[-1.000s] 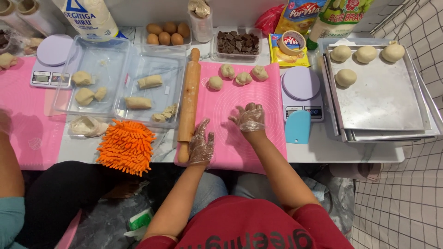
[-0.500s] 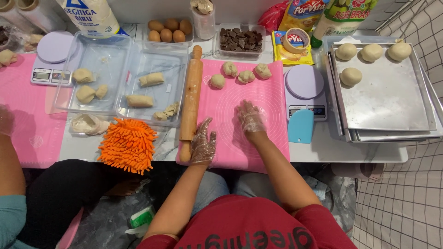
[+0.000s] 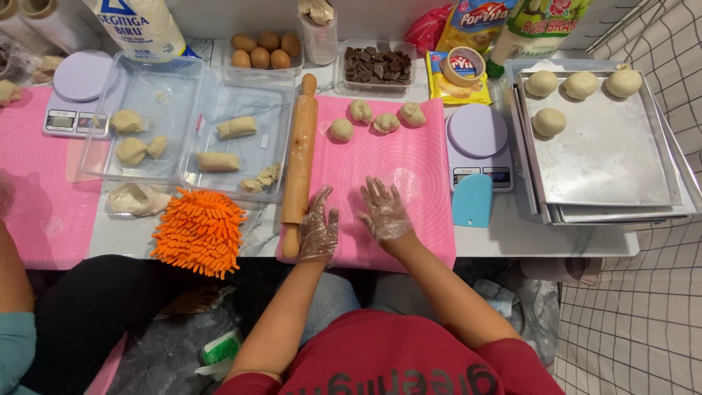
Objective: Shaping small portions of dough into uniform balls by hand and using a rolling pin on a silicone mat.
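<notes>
Gloved left hand (image 3: 319, 232) rests beside the long wooden rolling pin (image 3: 300, 162).

I have only one view, from the camera on my head, and it looks almost straight down over my chest onto the worktop. It sits high enough to take in the whole width of the table, so nothing is seen close up. My left hand (image 3: 319, 230) and right hand (image 3: 384, 212) lie just below the middle of the picture, on the pink mat (image 3: 417, 161). Beyond my fingertips the view reaches the back edge of the table; behind my wrists it shows my own lap. Left of my left hand another person's arm (image 3: 13, 278) is cut by the edge, probably seated beside me.
</notes>
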